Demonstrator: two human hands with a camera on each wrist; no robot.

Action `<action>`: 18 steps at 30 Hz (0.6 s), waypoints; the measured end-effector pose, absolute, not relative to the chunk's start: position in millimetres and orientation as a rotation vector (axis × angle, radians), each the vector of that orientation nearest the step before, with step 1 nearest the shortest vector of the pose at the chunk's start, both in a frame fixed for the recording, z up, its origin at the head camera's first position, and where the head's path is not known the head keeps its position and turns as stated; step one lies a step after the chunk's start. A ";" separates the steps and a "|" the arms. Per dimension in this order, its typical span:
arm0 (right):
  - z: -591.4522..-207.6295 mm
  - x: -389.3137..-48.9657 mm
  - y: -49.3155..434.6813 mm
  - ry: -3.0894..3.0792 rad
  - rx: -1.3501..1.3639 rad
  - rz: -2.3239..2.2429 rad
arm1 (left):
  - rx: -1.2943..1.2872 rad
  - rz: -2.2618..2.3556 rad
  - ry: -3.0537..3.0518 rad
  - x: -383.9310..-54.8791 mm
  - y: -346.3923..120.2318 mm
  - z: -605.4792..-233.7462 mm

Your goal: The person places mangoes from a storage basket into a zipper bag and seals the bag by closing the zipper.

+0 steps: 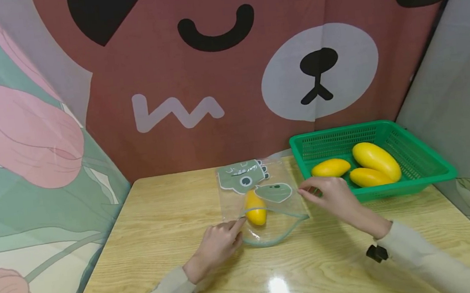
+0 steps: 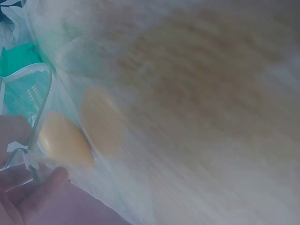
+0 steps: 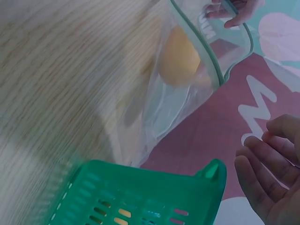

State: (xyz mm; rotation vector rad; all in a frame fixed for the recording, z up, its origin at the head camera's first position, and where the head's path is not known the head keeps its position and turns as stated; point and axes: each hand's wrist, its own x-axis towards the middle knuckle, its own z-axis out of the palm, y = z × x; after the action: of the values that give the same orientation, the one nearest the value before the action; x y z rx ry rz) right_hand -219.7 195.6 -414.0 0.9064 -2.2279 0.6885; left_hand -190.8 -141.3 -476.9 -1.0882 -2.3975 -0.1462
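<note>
On the counter [image 1: 160,205], the left hand [image 1: 218,245] pinches the near-left rim of a clear bag [image 1: 274,193], whose mouth gapes toward the person. Inside, one mango [image 1: 256,213] lies just right of that hand, long axis pointing nearly straight away, near end toward the mouth. The right hand [image 1: 334,196], fingers loosely bent around nothing, is nearer the green basket [image 1: 426,174]; there the leftmost mango [image 1: 330,168] lies just beyond it, long axis crosswise, while two more mangoes [image 1: 379,163] slant rightward toward the person.
</note>
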 end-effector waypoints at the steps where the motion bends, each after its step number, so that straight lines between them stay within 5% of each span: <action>1: -413.7 -220.1 196.8 -2.230 0.900 0.684 | -1.087 -0.145 -2.397 -190.6 -141.4 -476.7; 18: -420.0 -234.0 221.0 -2.336 0.751 0.700 | -1.091 -0.151 -2.395 -188.9 -141.6 -474.2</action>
State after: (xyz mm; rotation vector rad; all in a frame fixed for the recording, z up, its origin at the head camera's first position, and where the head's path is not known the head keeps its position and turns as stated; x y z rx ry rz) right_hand -234.0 221.0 -420.0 0.7510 -2.3364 0.7005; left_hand -188.9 -141.6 -474.2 -1.0912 -2.3954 -0.1505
